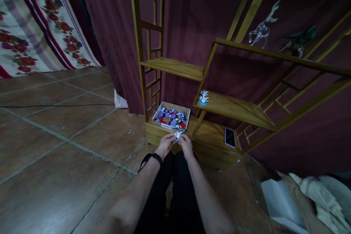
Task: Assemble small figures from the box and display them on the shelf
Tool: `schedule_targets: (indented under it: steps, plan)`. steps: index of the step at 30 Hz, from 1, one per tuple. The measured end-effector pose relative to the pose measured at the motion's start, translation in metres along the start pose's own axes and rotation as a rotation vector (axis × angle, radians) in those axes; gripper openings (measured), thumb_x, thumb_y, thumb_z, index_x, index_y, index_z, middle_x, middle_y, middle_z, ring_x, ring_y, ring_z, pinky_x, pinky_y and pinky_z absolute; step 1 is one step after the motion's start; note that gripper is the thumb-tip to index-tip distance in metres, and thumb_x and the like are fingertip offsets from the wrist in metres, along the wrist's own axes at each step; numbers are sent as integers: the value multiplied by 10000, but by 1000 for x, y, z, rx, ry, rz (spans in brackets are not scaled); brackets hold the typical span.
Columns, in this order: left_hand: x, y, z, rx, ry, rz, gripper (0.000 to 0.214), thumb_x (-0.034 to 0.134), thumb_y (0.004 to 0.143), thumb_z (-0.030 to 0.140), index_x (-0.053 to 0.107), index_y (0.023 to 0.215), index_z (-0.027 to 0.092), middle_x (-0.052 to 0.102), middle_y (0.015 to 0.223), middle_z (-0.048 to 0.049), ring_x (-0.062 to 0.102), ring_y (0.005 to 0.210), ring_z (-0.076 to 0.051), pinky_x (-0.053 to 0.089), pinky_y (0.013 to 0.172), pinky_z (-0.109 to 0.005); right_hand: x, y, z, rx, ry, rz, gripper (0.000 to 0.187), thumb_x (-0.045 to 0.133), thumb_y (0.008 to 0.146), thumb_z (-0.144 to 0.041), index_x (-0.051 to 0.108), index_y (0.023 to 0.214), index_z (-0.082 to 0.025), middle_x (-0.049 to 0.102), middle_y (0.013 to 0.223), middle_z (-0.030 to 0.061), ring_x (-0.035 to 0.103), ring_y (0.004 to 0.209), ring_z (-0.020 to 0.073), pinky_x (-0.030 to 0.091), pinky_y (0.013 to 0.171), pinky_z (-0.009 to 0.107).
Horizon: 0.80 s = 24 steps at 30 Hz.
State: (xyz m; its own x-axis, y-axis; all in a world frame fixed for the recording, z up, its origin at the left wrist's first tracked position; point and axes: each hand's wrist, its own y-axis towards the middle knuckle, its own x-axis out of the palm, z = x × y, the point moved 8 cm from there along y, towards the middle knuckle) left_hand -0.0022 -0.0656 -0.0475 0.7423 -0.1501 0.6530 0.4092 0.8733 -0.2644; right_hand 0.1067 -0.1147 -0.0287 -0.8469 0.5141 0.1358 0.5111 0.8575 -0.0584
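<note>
Between my hands is a small figurine (178, 135) with a pale body and a blue base. My left hand (166, 144) grips its left side and my right hand (187, 144) its right side, fingers pinched in front of my knees. Just beyond them a shallow white box (161, 124) sits on the low wooden cabinet, holding many small figurines with purple, red and blue bases. Two similar blue-based figurines (203, 99) stand one behind the other at the left end of the middle shelf (236, 109).
A phone (230, 137) lies on the cabinet's right part. A glass deer (261, 27) and a dark green ornament (300, 40) stand on the upper shelf. The upper left shelf (175, 67) juts out above the box. A white carton (282, 203) lies at lower right.
</note>
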Motion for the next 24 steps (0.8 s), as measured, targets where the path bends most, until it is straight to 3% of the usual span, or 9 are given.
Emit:
schedule_targets:
  steps: [6, 14, 24]
  plan:
    - [1, 1, 1, -3, -19, -3, 194, 718, 612, 14, 677, 788, 86, 696, 742, -87, 641, 650, -140, 506, 633, -229, 2, 1, 4, 74, 76, -2, 308, 640, 642, -416, 652, 839, -179, 677, 830, 25, 645, 753, 174, 533, 668, 284]
    - [7, -6, 1, -24, -83, -37, 201, 657, 682, 10, 688, 867, 86, 701, 852, -109, 652, 764, -143, 508, 776, -251, 0, 2, 8, 157, 238, 13, 382, 698, 624, -437, 626, 896, -178, 700, 875, 68, 670, 756, 189, 543, 694, 325]
    - [6, -8, 2, -21, -102, -32, 201, 669, 653, -6, 683, 823, 100, 699, 778, -84, 644, 711, -127, 496, 746, -239, 5, -2, 4, 184, 205, -11, 357, 705, 619, -403, 635, 887, -178, 705, 835, 55, 672, 733, 185, 546, 678, 319]
